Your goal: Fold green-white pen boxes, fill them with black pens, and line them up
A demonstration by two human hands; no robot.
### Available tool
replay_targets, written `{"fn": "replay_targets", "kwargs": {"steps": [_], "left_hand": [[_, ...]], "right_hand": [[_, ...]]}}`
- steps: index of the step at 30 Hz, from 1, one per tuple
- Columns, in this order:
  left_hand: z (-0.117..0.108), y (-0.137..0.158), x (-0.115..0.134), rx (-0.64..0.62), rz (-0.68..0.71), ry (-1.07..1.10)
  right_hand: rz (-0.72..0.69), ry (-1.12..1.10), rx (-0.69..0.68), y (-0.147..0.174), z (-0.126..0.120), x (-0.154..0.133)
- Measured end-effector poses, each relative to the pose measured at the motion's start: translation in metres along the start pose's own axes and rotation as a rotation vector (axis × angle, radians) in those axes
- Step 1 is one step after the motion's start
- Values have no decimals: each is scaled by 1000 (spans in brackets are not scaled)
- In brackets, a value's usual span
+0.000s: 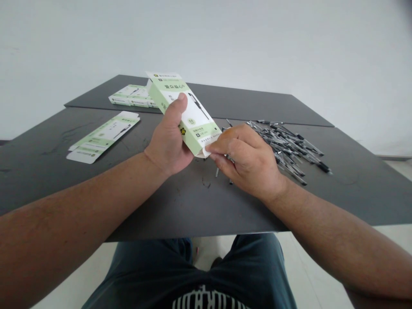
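A green and white pen box [189, 109], printed with a black pen, is held tilted above the table. My left hand [174, 137] wraps around its left side, thumb lying across the printed face. At the box's lower end, my right hand [247, 156] pinches a small white flap between thumb and fingers. The upper end shows a flap sticking outward. Whether anything is inside the box cannot be seen.
Several loose pens [289, 148] lie in a heap on the dark table [199, 206], right of my hands. A flattened pen box [106, 133] lies at the left. Behind it, several assembled pen boxes [131, 94] stand in a row, and a pale wall [225, 43] rises beyond.
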State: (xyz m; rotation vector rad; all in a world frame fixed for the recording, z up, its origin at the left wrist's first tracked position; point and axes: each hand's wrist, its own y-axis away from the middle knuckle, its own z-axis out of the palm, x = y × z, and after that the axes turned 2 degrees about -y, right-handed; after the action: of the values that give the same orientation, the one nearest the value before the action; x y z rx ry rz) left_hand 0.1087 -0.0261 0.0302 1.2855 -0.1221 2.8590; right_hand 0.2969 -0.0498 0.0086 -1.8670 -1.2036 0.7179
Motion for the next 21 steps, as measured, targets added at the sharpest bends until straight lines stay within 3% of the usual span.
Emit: {"fn": "replay_targets", "kwargs": {"steps": [21], "left_hand": [[0, -2, -3, -6, -8, 2]], "right_hand": [[-2, -37, -13, -2, 0, -2]]}}
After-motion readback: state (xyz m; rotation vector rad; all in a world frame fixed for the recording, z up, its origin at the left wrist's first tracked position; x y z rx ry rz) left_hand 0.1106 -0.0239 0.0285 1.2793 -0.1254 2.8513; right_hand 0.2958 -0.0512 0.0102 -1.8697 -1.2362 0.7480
